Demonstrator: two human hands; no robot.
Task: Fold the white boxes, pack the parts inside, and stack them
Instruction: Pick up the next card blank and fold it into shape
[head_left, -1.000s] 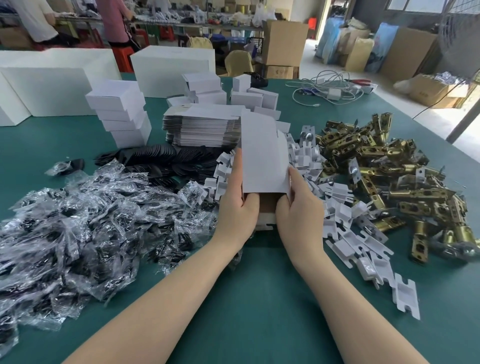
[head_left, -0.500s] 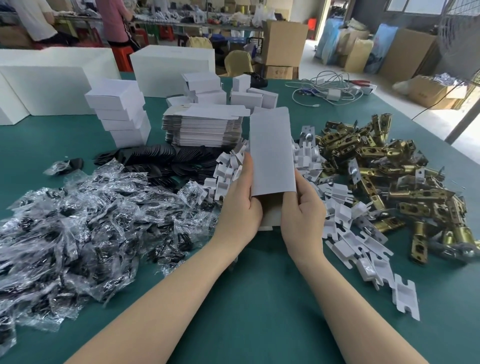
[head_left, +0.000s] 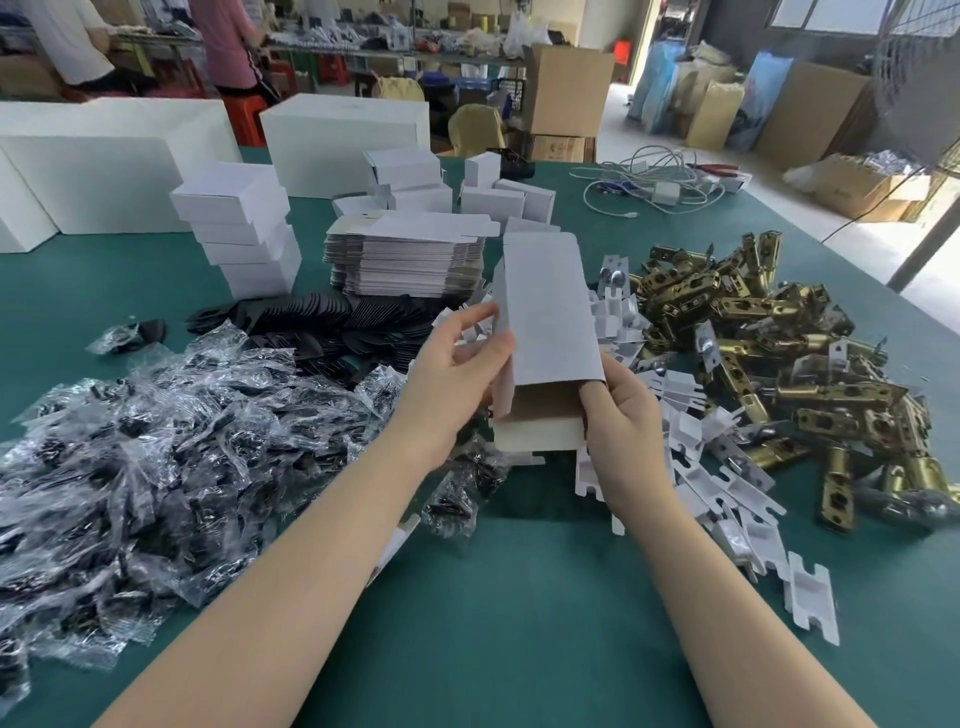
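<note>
Hiding its fingers inside the white box (head_left: 545, 312), the right hand (head_left: 623, 415) grips the open near end; the left hand (head_left: 457, 374) pinches its left edge.

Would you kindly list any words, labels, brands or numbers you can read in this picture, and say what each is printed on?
No text can be read.
The white box held by both hands is blank on the faces that show.
The brown carton beyond the table bears a dark printed mark, too small and blurred to read.
</note>
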